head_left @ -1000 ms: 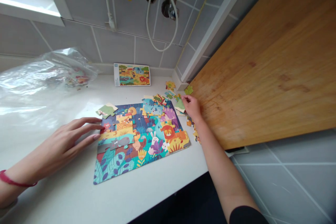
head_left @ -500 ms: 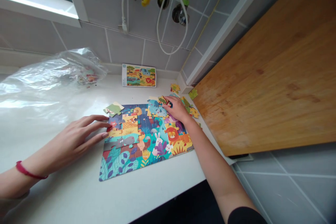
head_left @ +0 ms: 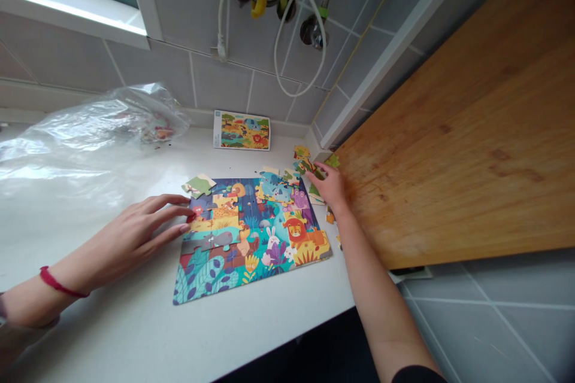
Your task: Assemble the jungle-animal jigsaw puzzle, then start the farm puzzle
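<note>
A jigsaw puzzle (head_left: 251, 239) lies on the white counter, with a lion section, a blue elephant section and a giraffe-and-hippo section on its darker picture. My left hand (head_left: 153, 224) rests at its left edge, fingers stretched out and holding nothing. Just above those fingertips a loose green-and-cream puzzle piece (head_left: 198, 185) overlaps the puzzle's upper left corner. My right hand (head_left: 331, 187) is over loose puzzle pieces (head_left: 304, 164) beyond the upper right corner, thumb and forefinger apart. Part of those pieces is hidden under it.
A picture card (head_left: 242, 130) with the animal scene leans against the tiled wall. Crumpled clear plastic bag (head_left: 99, 125) spreads over the left of the counter. A wooden board (head_left: 458, 143) slopes up at the right. Hoses and a white cable (head_left: 277, 60) hang above.
My right hand has moved right, away from the elephant section to the loose pieces near the corner. My left hand stays by the puzzle's left edge. The view has shifted slightly.
</note>
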`<state>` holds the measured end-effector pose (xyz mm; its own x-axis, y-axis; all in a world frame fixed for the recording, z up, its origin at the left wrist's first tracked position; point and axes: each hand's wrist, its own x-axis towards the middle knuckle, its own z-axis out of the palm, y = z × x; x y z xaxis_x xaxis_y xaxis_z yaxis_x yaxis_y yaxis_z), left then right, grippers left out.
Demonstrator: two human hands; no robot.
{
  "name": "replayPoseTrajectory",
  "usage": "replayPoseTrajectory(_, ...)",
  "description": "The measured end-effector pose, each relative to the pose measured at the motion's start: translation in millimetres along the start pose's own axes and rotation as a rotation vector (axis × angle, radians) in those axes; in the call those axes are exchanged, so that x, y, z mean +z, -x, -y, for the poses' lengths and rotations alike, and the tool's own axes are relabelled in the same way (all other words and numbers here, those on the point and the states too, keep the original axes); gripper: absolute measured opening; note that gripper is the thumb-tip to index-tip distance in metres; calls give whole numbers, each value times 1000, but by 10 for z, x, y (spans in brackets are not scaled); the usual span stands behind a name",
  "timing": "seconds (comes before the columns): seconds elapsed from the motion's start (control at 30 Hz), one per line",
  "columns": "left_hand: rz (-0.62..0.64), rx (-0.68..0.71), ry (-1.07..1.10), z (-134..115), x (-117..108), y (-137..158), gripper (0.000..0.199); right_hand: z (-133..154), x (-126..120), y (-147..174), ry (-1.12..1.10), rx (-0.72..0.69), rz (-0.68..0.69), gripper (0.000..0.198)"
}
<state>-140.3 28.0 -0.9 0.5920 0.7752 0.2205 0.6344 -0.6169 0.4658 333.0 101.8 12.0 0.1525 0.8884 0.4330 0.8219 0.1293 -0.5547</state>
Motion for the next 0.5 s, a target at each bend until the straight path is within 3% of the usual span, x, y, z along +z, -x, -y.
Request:
replayPoseTrajectory(0.1,10,-3,-2,17,6,5,47,-134,-62,-18,48,70,-34,44)
replayPoseTrajectory(0.27,28,-25,-1,58,34,23,44,-277,-4,12,231,42,130,43)
replayPoseTrajectory(0.4,24,-20,6,86,54,36,43,-321,83,29,229,-17,193,47)
replayPoseTrajectory(0.5,24,-20,8,100,63,40,42,-343,98,33,231,15,263,53)
